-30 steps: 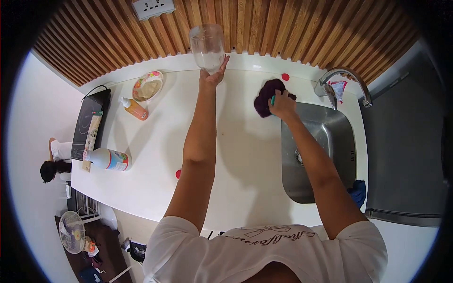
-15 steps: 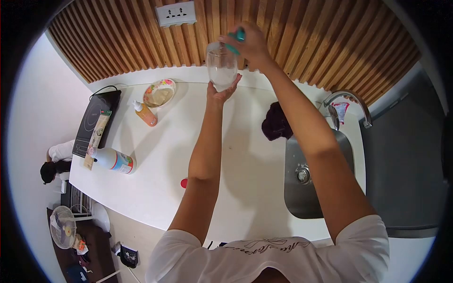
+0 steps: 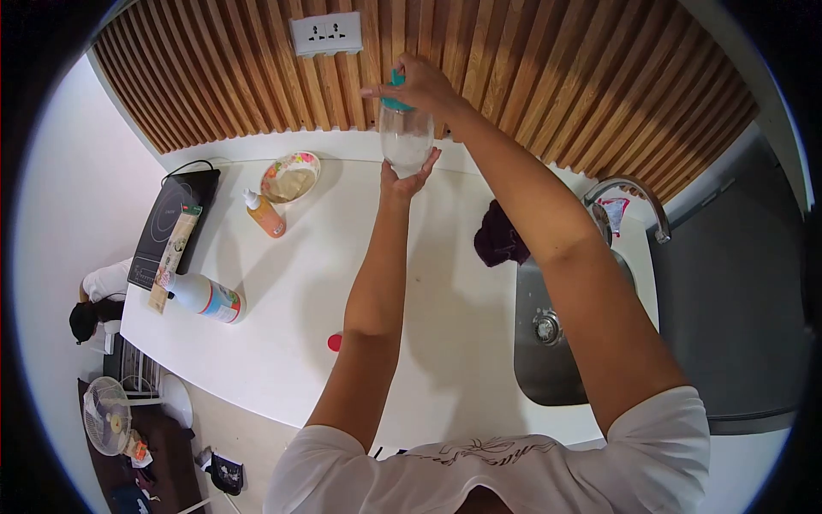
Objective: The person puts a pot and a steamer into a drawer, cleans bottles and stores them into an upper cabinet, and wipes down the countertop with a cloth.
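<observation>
A clear bottle-like container (image 3: 407, 137) is held upright above the far side of the white counter (image 3: 445, 325), in front of the slatted wood wall. My left hand (image 3: 409, 178) grips it from below, fingers curled round its base. At its top, my right hand (image 3: 419, 87) has its fingers around a teal lid (image 3: 396, 92), which sits on the container's mouth. Whether the lid is fastened cannot be seen. The container looks empty or nearly so.
Left on the counter are an induction cooker (image 3: 175, 210), a floral bowl (image 3: 291, 178), an orange pump bottle (image 3: 265, 214), a white bottle (image 3: 205, 295) and a red cap (image 3: 335, 343). A dark cloth (image 3: 501, 236) lies by the sink (image 3: 539, 373) and faucet (image 3: 638, 184). Another person (image 3: 94, 304) is at far left.
My right hand has brought the teal lid from beside the container's mouth onto its top, moving left and down. The container now stands slightly lower in view.
</observation>
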Action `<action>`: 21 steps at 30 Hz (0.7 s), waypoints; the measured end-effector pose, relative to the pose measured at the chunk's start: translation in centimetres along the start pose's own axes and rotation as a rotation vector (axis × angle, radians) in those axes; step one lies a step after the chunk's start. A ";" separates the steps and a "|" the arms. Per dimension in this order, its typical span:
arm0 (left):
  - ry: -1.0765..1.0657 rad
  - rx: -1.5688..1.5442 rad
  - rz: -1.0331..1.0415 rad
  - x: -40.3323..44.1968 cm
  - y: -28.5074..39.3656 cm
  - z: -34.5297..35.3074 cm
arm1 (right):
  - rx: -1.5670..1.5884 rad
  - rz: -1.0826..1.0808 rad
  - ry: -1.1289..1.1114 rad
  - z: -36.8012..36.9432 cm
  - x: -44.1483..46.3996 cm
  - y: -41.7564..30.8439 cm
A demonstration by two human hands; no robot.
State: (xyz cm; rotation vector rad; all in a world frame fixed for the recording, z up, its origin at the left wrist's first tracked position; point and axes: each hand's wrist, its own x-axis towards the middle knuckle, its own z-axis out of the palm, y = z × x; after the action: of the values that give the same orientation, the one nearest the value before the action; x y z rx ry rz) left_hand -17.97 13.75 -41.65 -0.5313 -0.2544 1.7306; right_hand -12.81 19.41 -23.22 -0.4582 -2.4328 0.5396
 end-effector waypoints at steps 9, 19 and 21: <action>0.144 0.002 0.074 -2.8 -1.7 0.1 | 0.031 -0.033 0.063 -1.3 -1.3 2.4; 0.150 0.667 0.350 -14.4 -10.2 -8.5 | -0.031 -0.283 0.385 -9.7 -14.2 -0.8; 0.120 0.991 0.348 -16.7 -13.4 -10.3 | -0.114 -0.365 0.408 -12.7 -17.6 -2.6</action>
State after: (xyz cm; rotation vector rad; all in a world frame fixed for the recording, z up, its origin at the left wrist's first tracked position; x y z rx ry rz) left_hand 1.07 -0.45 -41.12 0.0682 0.7975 1.8903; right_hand 7.94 12.91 -21.09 -0.1423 -2.0880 0.1330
